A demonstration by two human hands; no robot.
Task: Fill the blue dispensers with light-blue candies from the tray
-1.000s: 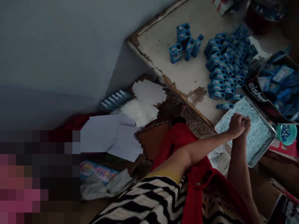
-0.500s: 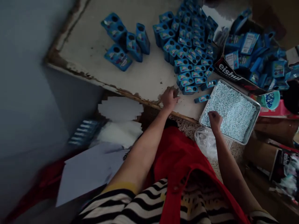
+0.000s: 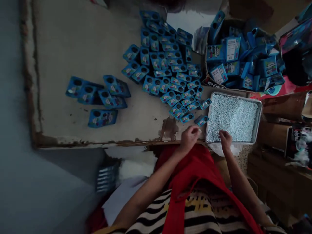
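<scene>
My left hand is over the table's front edge, its fingers pinched, with a small pale piece at the fingertips. Just beyond it stand small blue boxes with round dark holes in their tops; the nearest blue box is beside the tray. Over the tray's front edge, my right hand has its fingers curled together at the pellets; what they hold is hidden. The metal tray carries a layer of small pale blue and white pellets.
An open carton heaped with blue boxes stands behind the tray. Several blue boxes form a separate group on the left of the worn table. Brown cartons are at the right, and papers lie below the table.
The view has turned and shifted, so the table edge now runs level. My left hand has moved right along the edge, closer to the tray. My right hand stays at the tray's front.
</scene>
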